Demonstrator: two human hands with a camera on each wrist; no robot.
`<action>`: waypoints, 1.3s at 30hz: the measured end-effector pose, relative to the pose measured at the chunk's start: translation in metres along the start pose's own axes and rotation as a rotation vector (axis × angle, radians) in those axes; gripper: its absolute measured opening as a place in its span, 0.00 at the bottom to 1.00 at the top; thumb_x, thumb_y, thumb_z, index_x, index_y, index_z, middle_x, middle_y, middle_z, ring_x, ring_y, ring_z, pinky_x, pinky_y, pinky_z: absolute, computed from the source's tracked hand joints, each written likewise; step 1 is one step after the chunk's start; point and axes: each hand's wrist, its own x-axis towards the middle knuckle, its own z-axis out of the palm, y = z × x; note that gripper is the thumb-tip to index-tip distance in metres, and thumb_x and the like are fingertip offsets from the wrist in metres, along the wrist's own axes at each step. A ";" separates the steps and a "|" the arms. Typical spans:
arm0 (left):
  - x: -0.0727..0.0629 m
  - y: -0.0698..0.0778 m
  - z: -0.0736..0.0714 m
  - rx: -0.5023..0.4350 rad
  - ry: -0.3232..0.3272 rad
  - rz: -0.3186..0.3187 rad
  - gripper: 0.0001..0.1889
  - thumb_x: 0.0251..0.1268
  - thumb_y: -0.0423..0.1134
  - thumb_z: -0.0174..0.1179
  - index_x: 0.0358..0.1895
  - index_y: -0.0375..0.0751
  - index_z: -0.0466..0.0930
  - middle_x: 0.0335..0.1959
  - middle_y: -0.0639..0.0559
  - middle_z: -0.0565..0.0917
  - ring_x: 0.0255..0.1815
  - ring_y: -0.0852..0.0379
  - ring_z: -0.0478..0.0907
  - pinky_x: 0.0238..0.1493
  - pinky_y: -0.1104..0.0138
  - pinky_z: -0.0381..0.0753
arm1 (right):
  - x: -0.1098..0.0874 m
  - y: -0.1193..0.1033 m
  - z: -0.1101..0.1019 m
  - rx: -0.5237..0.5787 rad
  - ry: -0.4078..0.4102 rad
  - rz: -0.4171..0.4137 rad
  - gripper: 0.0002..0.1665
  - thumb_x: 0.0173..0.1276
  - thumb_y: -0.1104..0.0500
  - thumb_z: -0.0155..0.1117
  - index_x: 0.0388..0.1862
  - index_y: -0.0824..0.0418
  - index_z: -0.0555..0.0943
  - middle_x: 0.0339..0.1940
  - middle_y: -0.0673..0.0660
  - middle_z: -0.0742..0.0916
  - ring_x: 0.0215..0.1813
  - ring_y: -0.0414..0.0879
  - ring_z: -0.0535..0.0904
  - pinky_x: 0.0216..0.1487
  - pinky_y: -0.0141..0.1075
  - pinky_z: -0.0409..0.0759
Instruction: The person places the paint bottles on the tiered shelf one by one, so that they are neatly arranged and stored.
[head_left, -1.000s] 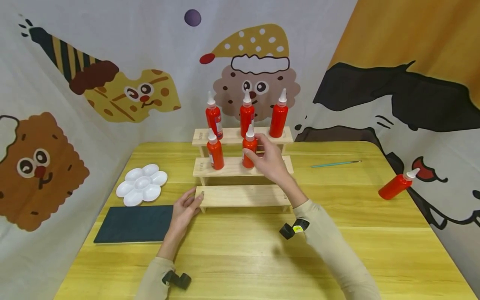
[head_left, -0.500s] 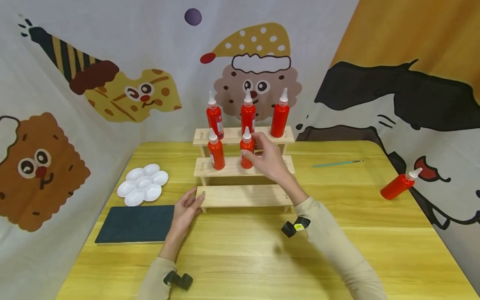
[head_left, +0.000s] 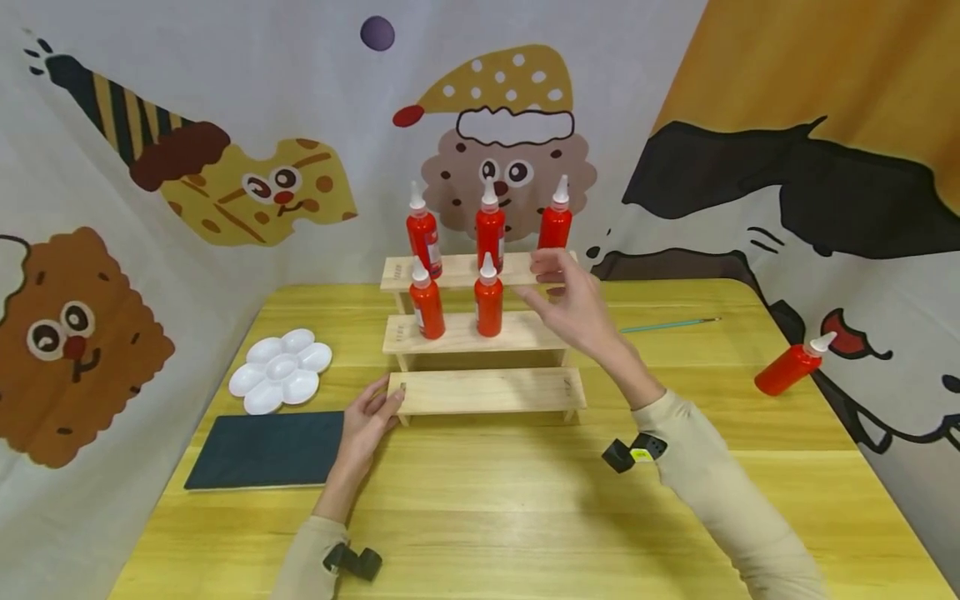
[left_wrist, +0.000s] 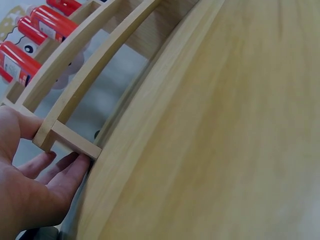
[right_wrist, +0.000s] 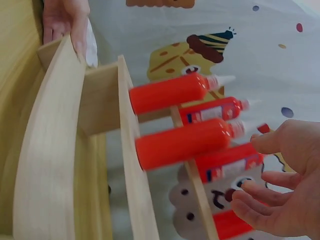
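My left hand (head_left: 366, 425) grips the left end of the lowest step of a three-step wooden rack (head_left: 487, 392); in the left wrist view its thumb lies on top and the fingers are under the end piece. My right hand (head_left: 573, 304) is in the air at the rack's right side, fingers spread and holding nothing. To its left a red squeeze bottle (head_left: 489, 308) with a white nozzle stands upright on the middle step, beside another red bottle (head_left: 426, 310). Three more stand on the top step, the right one (head_left: 555, 229) partly hidden behind my right hand.
One red bottle (head_left: 791, 371) stands, leaning in view, at the table's right edge. A thin teal paintbrush (head_left: 671, 325) lies right of the rack. On the left are a white flower-shaped palette (head_left: 281, 371) and a dark rectangular board (head_left: 262, 450). A printed curtain (head_left: 300, 83) hangs behind.
My right hand has let go of the right bottle on the middle step, after shifting it slightly left, and has moved away to the right. The left hand has stayed on the rack.
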 end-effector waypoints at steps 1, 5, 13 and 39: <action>0.000 0.000 0.000 -0.001 0.003 -0.004 0.32 0.73 0.44 0.63 0.76 0.45 0.66 0.70 0.34 0.74 0.61 0.50 0.79 0.48 0.72 0.83 | -0.001 0.001 -0.004 -0.009 0.009 -0.006 0.29 0.68 0.64 0.71 0.64 0.69 0.73 0.55 0.70 0.83 0.56 0.62 0.81 0.57 0.57 0.81; 0.000 0.000 -0.003 0.012 0.007 -0.018 0.32 0.73 0.44 0.63 0.77 0.46 0.65 0.71 0.34 0.74 0.63 0.48 0.78 0.48 0.73 0.83 | -0.003 0.004 -0.020 -0.051 0.055 -0.015 0.29 0.67 0.65 0.71 0.65 0.70 0.73 0.56 0.69 0.84 0.57 0.63 0.81 0.58 0.58 0.81; -0.002 0.002 -0.005 0.028 -0.007 -0.016 0.32 0.74 0.45 0.62 0.77 0.46 0.64 0.71 0.35 0.73 0.67 0.44 0.75 0.48 0.74 0.82 | -0.014 0.015 -0.057 -0.156 0.153 0.002 0.27 0.69 0.63 0.70 0.64 0.69 0.74 0.57 0.69 0.83 0.59 0.63 0.80 0.63 0.56 0.78; -0.002 0.003 -0.002 0.030 -0.024 -0.008 0.34 0.72 0.47 0.64 0.78 0.45 0.64 0.72 0.33 0.71 0.67 0.44 0.75 0.49 0.73 0.82 | -0.066 0.058 -0.146 -0.430 0.447 0.249 0.42 0.71 0.51 0.66 0.76 0.64 0.61 0.73 0.68 0.68 0.74 0.64 0.62 0.74 0.60 0.59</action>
